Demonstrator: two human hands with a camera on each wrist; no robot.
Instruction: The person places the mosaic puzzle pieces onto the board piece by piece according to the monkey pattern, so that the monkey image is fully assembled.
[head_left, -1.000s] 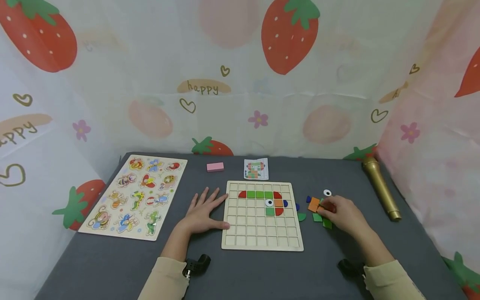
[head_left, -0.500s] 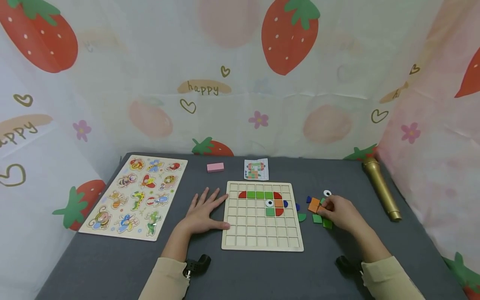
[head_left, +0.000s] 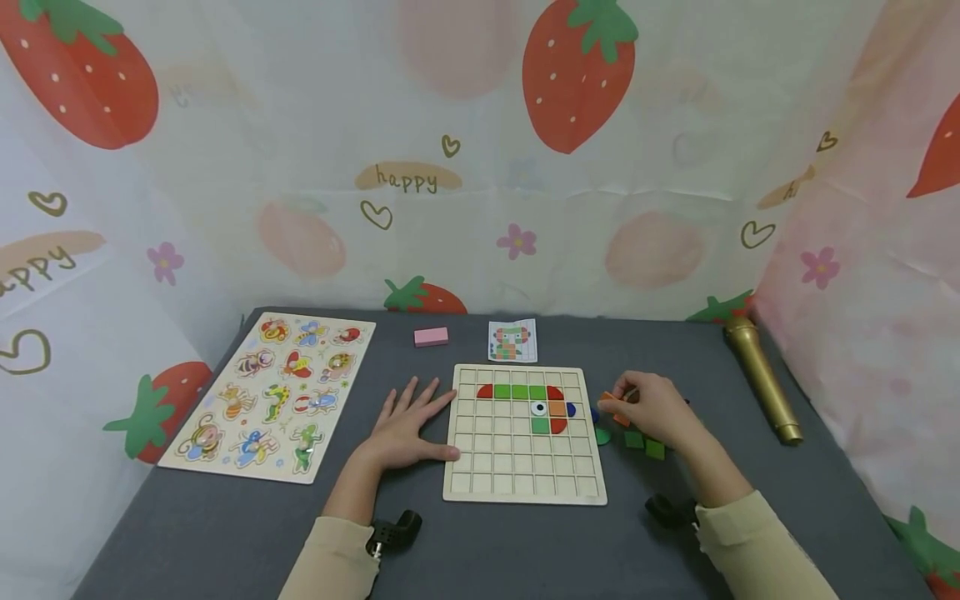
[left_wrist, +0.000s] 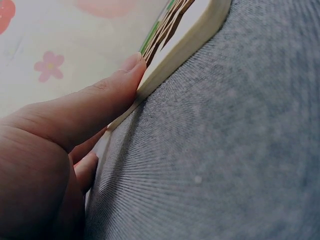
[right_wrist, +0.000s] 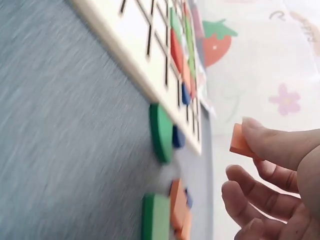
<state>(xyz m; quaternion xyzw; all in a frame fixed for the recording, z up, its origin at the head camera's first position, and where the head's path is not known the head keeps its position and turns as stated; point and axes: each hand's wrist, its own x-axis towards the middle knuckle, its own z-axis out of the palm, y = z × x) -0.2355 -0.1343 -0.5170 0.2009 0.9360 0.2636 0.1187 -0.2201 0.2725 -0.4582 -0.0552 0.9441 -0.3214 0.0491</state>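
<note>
A wooden grid board (head_left: pixel 480 469) lies flat, with red, green, orange and blue tiles and an eye tile (head_left: pixel 538 408) in its upper cells. My left hand (head_left: pixel 405 431) has its fingers spread, with thumb and fingertips touching the board's left edge; in the left wrist view the thumb (left_wrist: pixel 112 95) presses on that edge. Right of the board, my right hand (head_left: pixel 658 410) pinches an orange square tile (right_wrist: pixel 240 141) between thumb and fingers, held above the table. Below it lie green square tiles (head_left: pixel 634 439), a green rounded tile (right_wrist: pixel 160 134) and other orange tiles (right_wrist: pixel 177 205).
A small picture card (head_left: pixel 513 340) lies behind the board, and a pink block (head_left: pixel 431 337) is left of it. An insect picture board (head_left: pixel 266 396) lies at the left. A gold cylinder (head_left: pixel 763 382) rests at the right. Strawberry-print cloth (head_left: pixel 577 250) hangs around the table.
My right hand has lifted from the tile pile with an orange tile and moved left, toward the board. My left hand has stayed at the board's edge.
</note>
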